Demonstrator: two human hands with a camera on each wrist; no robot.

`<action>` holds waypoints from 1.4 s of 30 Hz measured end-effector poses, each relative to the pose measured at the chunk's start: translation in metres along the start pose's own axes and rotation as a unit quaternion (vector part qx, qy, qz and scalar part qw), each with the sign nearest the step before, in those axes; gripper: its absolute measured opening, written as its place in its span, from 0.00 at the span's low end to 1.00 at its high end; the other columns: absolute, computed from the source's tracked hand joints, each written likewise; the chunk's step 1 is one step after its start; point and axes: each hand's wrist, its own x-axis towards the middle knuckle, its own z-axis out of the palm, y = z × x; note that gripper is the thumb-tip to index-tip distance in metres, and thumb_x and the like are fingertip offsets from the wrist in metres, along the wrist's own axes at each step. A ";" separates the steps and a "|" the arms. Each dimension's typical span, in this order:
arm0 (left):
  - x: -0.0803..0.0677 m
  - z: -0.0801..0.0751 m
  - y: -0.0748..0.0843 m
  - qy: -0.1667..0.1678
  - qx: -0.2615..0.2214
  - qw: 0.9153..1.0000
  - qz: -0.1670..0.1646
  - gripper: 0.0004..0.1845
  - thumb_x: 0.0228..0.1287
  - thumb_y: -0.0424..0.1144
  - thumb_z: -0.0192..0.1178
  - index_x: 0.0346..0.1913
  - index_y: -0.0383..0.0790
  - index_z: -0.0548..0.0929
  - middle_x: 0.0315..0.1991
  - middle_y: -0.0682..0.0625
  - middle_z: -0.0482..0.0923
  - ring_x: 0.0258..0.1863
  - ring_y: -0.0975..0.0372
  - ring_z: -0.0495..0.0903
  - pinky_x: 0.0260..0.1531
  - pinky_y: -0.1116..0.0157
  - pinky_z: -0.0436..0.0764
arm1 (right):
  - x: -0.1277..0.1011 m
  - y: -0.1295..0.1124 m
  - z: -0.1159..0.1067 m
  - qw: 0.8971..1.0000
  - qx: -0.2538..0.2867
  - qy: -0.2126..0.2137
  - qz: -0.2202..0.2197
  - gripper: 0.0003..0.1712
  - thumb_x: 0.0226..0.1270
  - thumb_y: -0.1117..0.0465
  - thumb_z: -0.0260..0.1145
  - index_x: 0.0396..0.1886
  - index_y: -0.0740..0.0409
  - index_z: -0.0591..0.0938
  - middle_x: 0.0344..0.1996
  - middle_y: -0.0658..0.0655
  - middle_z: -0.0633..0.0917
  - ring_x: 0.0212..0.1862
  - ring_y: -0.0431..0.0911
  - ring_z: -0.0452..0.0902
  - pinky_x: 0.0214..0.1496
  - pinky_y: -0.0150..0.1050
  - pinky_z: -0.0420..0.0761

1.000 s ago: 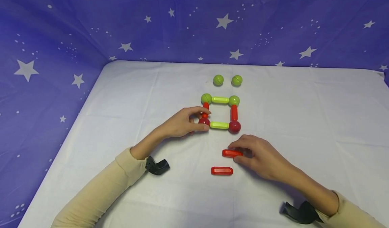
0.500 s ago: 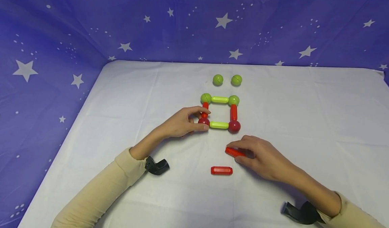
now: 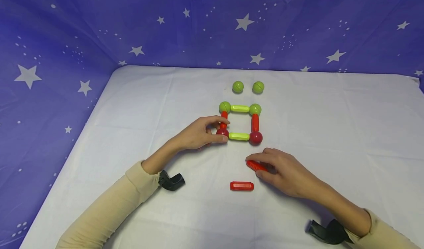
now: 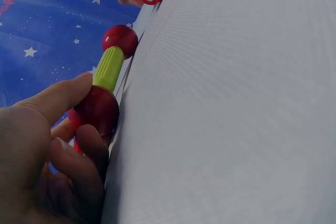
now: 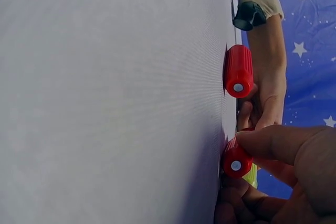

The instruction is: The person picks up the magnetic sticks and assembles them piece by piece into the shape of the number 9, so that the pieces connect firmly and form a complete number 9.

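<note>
The left hand (image 3: 197,133) is gripping a red plastic ball (image 4: 98,109) while, nearer and rightward, the right hand (image 3: 281,171) is pinching a ribbed red plastic rod (image 3: 255,165).

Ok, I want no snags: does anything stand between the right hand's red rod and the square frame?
Nothing visible but the right hand itself: white cloth lies between the held red rod and the square frame.

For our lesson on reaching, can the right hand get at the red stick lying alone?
Probably yes: nothing lies between the right hand and the lone stick, though the held stick may hinder gripping.
</note>
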 end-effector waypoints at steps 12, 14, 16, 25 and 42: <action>0.001 0.000 0.000 -0.001 -0.001 1.000 -0.003 0.24 0.60 0.42 0.71 0.60 0.46 0.79 0.43 0.48 0.77 0.16 0.61 0.70 0.18 0.68 0.70 | 0.000 0.001 0.001 0.999 0.020 0.027 0.009 0.21 0.60 0.65 0.72 0.54 0.52 0.81 0.33 0.43 0.78 0.34 0.40 0.72 0.35 0.35 0.77; 0.000 0.000 0.000 0.000 -0.001 1.000 -0.002 0.25 0.60 0.42 0.71 0.60 0.46 0.79 0.43 0.48 0.77 0.17 0.61 0.71 0.18 0.68 0.70 | 0.000 0.001 0.001 0.999 0.026 0.031 0.009 0.22 0.60 0.66 0.72 0.55 0.51 0.81 0.31 0.44 0.78 0.33 0.41 0.73 0.35 0.35 0.77; 0.000 0.000 0.000 0.000 0.001 1.000 -0.002 0.24 0.60 0.42 0.71 0.60 0.46 0.79 0.44 0.48 0.77 0.17 0.61 0.71 0.18 0.67 0.71 | 0.000 0.002 0.000 0.999 0.029 0.033 0.007 0.24 0.60 0.66 0.71 0.57 0.50 0.81 0.34 0.43 0.80 0.35 0.40 0.73 0.36 0.35 0.78; 0.000 0.000 0.000 0.003 0.008 1.000 0.003 0.24 0.60 0.42 0.71 0.60 0.46 0.79 0.44 0.48 0.77 0.17 0.61 0.71 0.20 0.66 0.72 | -0.001 0.003 0.000 0.998 0.039 0.042 -0.013 0.19 0.63 0.68 0.69 0.53 0.50 0.86 0.38 0.41 0.83 0.35 0.38 0.74 0.39 0.35 0.78; -0.001 0.000 0.001 0.004 0.005 1.000 -0.002 0.24 0.60 0.43 0.71 0.59 0.46 0.79 0.43 0.48 0.77 0.17 0.60 0.71 0.20 0.66 0.72 | 0.003 0.003 0.000 0.997 0.051 0.058 0.021 0.19 0.63 0.64 0.72 0.54 0.51 0.85 0.37 0.42 0.83 0.34 0.41 0.74 0.36 0.35 0.77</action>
